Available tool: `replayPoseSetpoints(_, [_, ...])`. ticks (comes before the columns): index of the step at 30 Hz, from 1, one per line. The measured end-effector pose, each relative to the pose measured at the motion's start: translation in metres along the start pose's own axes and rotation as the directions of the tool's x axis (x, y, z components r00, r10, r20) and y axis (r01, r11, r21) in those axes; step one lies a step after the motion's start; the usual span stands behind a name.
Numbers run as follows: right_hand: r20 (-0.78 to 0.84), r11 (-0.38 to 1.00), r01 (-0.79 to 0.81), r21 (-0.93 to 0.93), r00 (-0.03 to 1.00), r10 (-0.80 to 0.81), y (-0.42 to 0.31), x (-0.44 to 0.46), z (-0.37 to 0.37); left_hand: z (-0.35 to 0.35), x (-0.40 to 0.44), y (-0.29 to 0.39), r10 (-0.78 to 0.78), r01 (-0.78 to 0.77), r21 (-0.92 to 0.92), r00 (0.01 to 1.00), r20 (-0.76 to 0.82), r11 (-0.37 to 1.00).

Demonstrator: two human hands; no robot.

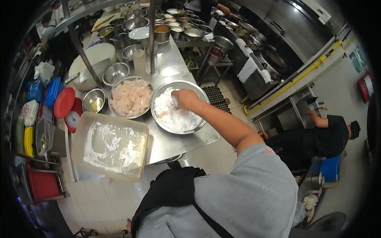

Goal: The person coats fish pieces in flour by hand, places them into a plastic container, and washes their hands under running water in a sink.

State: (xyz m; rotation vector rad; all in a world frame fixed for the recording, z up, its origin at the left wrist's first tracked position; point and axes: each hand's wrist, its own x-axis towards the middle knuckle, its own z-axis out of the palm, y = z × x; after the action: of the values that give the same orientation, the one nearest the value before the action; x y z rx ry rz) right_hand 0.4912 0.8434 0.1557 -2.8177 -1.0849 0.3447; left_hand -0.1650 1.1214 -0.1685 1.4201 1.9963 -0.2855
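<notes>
My right hand (181, 98) reaches down into a wide steel bowl (201, 92) of white flour (183, 120). Its fingers are mostly buried or turned away, so their grip is hidden. A few pinkish pieces show through the flour. Left of this bowl stands another steel bowl (126, 116) heaped with pale raw meat pieces (131, 97). In front of it, a translucent plastic tub (143, 152) has flour smeared over its bottom. Only a sliver of my left hand (128, 225) shows low beside my apron, away from the table; its fingers cannot be made out.
A cleaver (95, 69) lies on a thick round chopping block (93, 55). A small steel bowl (94, 101) holds yellowish liquid, near a red scale (73, 119). A metal post (152, 37) rises from the steel table (170, 144). A co-worker in black (321, 135) stands at right.
</notes>
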Motion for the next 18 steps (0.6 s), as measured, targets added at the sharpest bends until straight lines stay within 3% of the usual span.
replayPoseSetpoints(2, [-0.018,0.998,-0.06,0.036,0.998,0.06,-0.017,-0.002,-0.003,-0.003,-0.007,-0.003,-0.049,0.049,-0.06,0.999,0.014,0.997])
replayPoseSetpoints(5, [-0.029,0.985,0.158,-0.07,0.987,-0.161,-0.037,-0.001,0.034,-0.002,-0.017,-0.006,-0.079,0.086,-0.156,0.996,0.051,0.984])
replayPoseSetpoints(7, [-0.085,0.989,0.149,-0.007,0.985,-0.15,-0.016,0.021,0.06,0.002,-0.001,-0.015,-0.077,0.088,-0.187,0.995,0.064,0.978])
replayPoseSetpoints(9, [-0.069,0.991,0.083,0.108,0.995,-0.076,0.015,0.032,0.057,0.004,0.016,-0.029,0.169,-0.172,0.01,0.972,0.163,0.985])
replayPoseSetpoints(11, [-0.293,0.979,0.126,0.158,0.953,-0.075,0.03,0.022,0.046,0.004,0.005,-0.03,0.152,-0.152,-0.01,0.983,0.103,0.988])
replayPoseSetpoints(12, [-0.195,0.965,0.022,0.261,0.98,0.03,0.018,0.01,0.021,0.004,0.001,-0.03,0.143,-0.141,-0.028,0.989,0.045,0.99])
replayPoseSetpoints(13, [-0.191,0.965,0.024,0.262,0.981,0.028,0.007,0.0,0.014,0.01,0.013,-0.042,0.138,-0.137,-0.027,0.989,0.044,0.99])
replayPoseSetpoints(15, [-0.072,0.998,-0.062,0.024,0.995,0.064,-0.005,-0.013,0.019,0.019,0.03,-0.058,0.435,-0.439,0.423,0.894,0.112,0.793])
replayPoseSetpoints(17, [-0.018,0.992,-0.065,-0.106,0.998,0.063,-0.006,-0.015,0.034,0.022,0.026,-0.058,0.349,-0.365,0.406,0.93,0.117,0.838])
replayPoseSetpoints(18, [0.013,0.998,-0.052,-0.026,0.999,0.052,0.0,-0.008,0.033,0.022,0.021,-0.054,0.262,-0.29,0.389,0.957,0.125,0.874])
